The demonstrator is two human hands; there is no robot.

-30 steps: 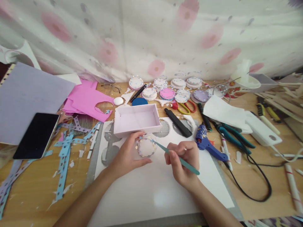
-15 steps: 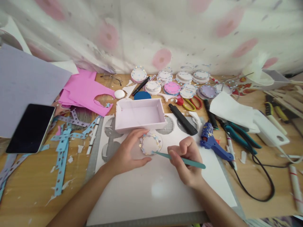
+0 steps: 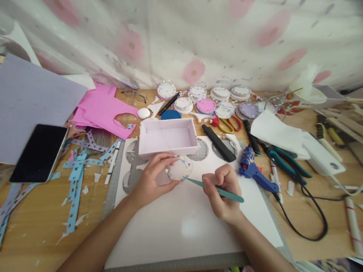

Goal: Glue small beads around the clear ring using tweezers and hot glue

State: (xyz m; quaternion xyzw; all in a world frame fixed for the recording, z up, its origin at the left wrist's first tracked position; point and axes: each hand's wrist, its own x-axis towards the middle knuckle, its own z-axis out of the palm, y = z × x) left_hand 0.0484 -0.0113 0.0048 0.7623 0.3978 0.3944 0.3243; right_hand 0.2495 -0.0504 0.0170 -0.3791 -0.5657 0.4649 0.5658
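Note:
A clear round disc [image 3: 179, 170] edged with a ring of small blue, yellow and white pieces is in front of the pale lilac box. My left hand [image 3: 151, 177] holds its left side, fingers at the top edge and thumb at the bottom. My right hand [image 3: 222, 192] grips teal tweezers [image 3: 231, 196] like a pen. Their tip meets the lower right of the ring; any tiny piece there is too small to make out. Beneath both hands is a white sheet [image 3: 176, 234].
The lilac box [image 3: 168, 136] stands just behind the disc. Several decorated discs [image 3: 206, 106] sit along the back. A box cutter [image 3: 219, 143], a blue glue gun [image 3: 256, 170] with its cable and teal pliers [image 3: 286, 160] are on the right. Punched blue strips [image 3: 74, 200] and a phone [image 3: 39, 153] occupy the left.
My left thumb has moved up against the disc's lower edge. The tweezers' tip has shifted slightly up and right along the ring, and the disc has moved a little left and up.

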